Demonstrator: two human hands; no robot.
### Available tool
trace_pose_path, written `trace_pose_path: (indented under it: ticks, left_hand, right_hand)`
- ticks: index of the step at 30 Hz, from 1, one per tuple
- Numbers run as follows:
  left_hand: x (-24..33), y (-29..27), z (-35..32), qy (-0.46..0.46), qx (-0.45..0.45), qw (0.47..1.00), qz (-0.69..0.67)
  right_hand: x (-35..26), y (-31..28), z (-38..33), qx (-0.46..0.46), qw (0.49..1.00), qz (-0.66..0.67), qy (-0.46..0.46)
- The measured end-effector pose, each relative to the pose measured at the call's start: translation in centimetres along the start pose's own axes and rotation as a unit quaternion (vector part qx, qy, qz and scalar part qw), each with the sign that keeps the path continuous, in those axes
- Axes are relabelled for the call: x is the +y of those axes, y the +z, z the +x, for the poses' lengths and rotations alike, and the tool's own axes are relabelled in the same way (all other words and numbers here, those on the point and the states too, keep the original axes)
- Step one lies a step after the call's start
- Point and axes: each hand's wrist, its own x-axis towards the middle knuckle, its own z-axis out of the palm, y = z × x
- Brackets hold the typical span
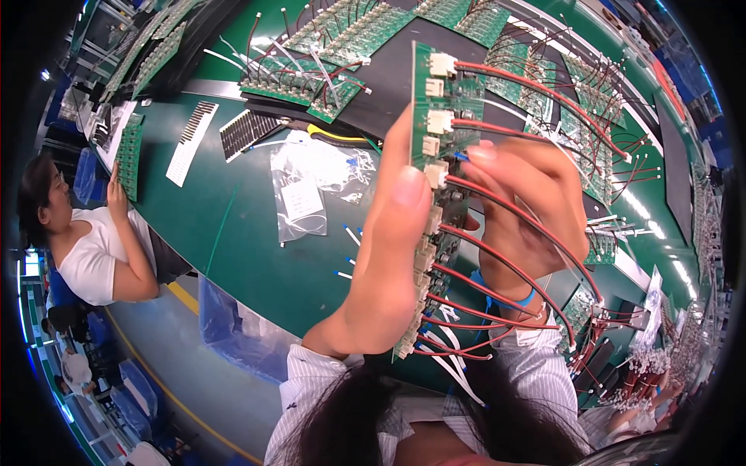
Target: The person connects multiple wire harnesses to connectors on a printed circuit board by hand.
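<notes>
My left hand (381,268) grips a green circuit board panel (420,74) by its side and holds it upright above the table, thumb across the connectors. A row of white sockets runs down its edge, and several red-and-black wire leads (536,79) are plugged in and curve off to the right. My right hand (536,190) is closed behind these leads. Its thumb and fingertips pinch a small blue-tipped cable end (461,156) against the board, near a white socket. A blue band (509,299) is around my right wrist. Loose white cables with blue ends (353,260) lie beside my left hand.
Wired green boards (287,81) lie on dark mats at the back and right. Yellow-and-black pliers (334,138), a clear plastic bag (301,210) and label strips (190,147) are on the green table. A co-worker (97,248) at left holds another board (129,159).
</notes>
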Motion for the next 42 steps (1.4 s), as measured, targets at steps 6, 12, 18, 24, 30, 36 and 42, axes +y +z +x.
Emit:
trace_pose_path:
  ticks: [6,12,18,24,30,36,42]
  left_hand:
    - [-1.5,0.1,-0.4,0.040,0.000,0.995,-0.092]
    - [-1.3,0.1,-0.3,0.045,-0.013,0.997,-0.063]
    - [-1.2,-0.1,-0.2,0.045,-0.024,0.999,-0.012]
    - [-1.5,-1.3,0.0,0.040,-0.030,0.996,0.079]
    - [-0.6,0.6,-0.5,0.004,-0.002,1.000,0.011]
    - [-0.8,-0.6,-0.8,-0.022,0.003,1.000,-0.009]
    - [-0.5,-0.3,-0.5,-0.030,-0.014,0.999,-0.018]
  right_hand:
    - [0.3,0.4,0.0,0.010,1.000,0.013,-0.009]
    - [-0.1,0.2,0.1,0.018,1.000,-0.022,-0.011]
    - [-0.4,-0.8,0.7,-0.030,0.998,-0.049,0.007]
    - [-1.7,0.1,0.8,-0.011,0.993,-0.083,0.081]
    - [-0.1,-0.3,0.8,0.006,1.000,0.018,-0.006]
    - [0.3,0.0,0.2,0.003,0.999,0.035,0.003]
    - [-0.4,-0.5,0.3,-0.017,0.998,0.032,0.050]
